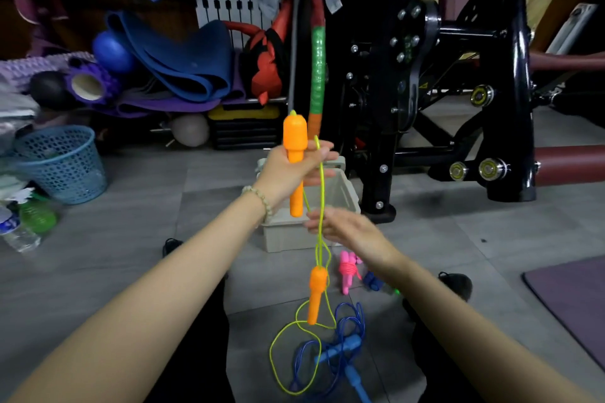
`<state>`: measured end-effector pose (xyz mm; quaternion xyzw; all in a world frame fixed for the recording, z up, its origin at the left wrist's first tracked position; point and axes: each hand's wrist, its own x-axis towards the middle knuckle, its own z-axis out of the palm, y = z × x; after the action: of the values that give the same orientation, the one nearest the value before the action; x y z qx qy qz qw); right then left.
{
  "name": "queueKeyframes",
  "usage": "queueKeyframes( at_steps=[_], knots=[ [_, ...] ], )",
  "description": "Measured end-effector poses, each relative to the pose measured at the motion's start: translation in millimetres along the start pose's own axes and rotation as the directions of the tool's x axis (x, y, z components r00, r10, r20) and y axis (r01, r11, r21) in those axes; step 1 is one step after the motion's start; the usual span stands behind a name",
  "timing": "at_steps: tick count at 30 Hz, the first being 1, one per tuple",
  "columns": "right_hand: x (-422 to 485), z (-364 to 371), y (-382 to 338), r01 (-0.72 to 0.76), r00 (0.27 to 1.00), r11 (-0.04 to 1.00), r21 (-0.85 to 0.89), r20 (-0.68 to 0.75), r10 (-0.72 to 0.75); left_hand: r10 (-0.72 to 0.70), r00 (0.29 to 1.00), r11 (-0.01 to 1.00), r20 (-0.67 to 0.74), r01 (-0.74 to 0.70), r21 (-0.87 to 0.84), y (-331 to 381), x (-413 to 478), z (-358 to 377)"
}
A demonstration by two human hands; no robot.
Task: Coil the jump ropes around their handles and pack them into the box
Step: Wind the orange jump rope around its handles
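My left hand (289, 173) grips an orange carrot-shaped handle (295, 134) upright above the beige box (347, 193). Its yellow-green cord (322, 173) runs over my left fingers and down past my right hand (343, 229), whose blurred fingers lie against the cord. The second orange handle (317, 291) dangles below, with cord loops (288, 357) trailing on the floor. A blue jump rope (340, 350) lies tangled on the floor near my legs. A coiled pink jump rope (348, 268) and a small blue bundle (373, 281) lie just right of the box.
A black exercise machine (458, 91) stands close behind and right of the box. A blue mesh basket (62, 163) and plastic bottles (19, 232) sit at the left. Rolled mats (176, 59) and balls line the back wall. A purple mat (576, 301) lies at the right.
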<state>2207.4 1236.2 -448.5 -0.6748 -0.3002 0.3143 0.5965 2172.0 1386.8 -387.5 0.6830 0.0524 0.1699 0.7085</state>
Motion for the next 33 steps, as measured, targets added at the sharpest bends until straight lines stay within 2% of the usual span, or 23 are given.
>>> queueKeyframes(
  at_steps=[2, 4, 6, 8, 11, 15, 18, 20, 22, 25, 27, 30, 33],
  knots=[
    [-9, 4, 12, 0.087, 0.996, 0.995, -0.056, -0.004, -0.087, 0.004, 0.998, 1.0, -0.057, -0.004, -0.002, 4, 6, -7],
    [-12, 6, 10, 0.139, 0.984, 0.989, 0.052, -0.119, -0.132, -0.061, 0.996, 0.998, -0.059, 0.06, -0.019, 1, 6, -11],
    [-7, 3, -1, 0.205, 0.956, 0.961, 0.184, -0.248, -0.156, -0.189, 0.982, 0.982, 0.011, 0.189, -0.003, -13, -3, -9],
    [1, -2, -12, 0.252, 0.944, 0.908, 0.335, -0.292, -0.154, -0.297, 0.946, 0.955, 0.13, 0.295, 0.033, -37, -19, -2],
    [13, -7, -19, 0.241, 0.947, 0.877, 0.416, -0.297, -0.119, -0.285, 0.927, 0.958, 0.244, 0.279, 0.061, -71, -43, 11],
    [22, -9, -3, 0.202, 0.95, 0.907, 0.37, -0.299, -0.089, -0.263, 0.953, 0.963, 0.147, 0.268, -0.012, -91, -51, 19],
    [12, -10, 19, 0.111, 0.955, 0.97, 0.214, -0.292, -0.045, -0.287, 0.957, 0.95, 0.033, 0.289, -0.121, -93, -46, 19],
    [-5, -4, 36, 0.039, 0.976, 0.994, 0.103, -0.217, -0.015, -0.298, 0.951, 0.936, -0.078, 0.275, -0.22, -94, -40, 15],
    [-19, 6, 53, 0.021, 0.986, 1.0, -0.008, -0.163, -0.022, -0.312, 0.943, 0.924, -0.12, 0.271, -0.27, -96, -36, 12],
    [-29, 18, 71, 0.034, 0.968, 0.999, 0.04, -0.25, -0.023, -0.357, 0.927, 0.903, -0.116, 0.31, -0.298, -106, -38, 15],
    [-30, 18, 72, 0.065, 0.94, 0.992, 0.112, -0.339, -0.023, -0.38, 0.922, 0.886, -0.077, 0.338, -0.317, -114, -41, 16],
    [-28, 7, 68, 0.09, 0.892, 0.973, 0.211, -0.452, 0.015, -0.44, 0.895, 0.871, 0.078, 0.446, -0.206, -121, -48, 10],
    [-25, -5, 62, 0.053, 0.901, 0.963, 0.265, -0.429, 0.069, -0.544, 0.786, 0.791, 0.294, 0.597, -0.132, -124, -60, 10]
  ],
)
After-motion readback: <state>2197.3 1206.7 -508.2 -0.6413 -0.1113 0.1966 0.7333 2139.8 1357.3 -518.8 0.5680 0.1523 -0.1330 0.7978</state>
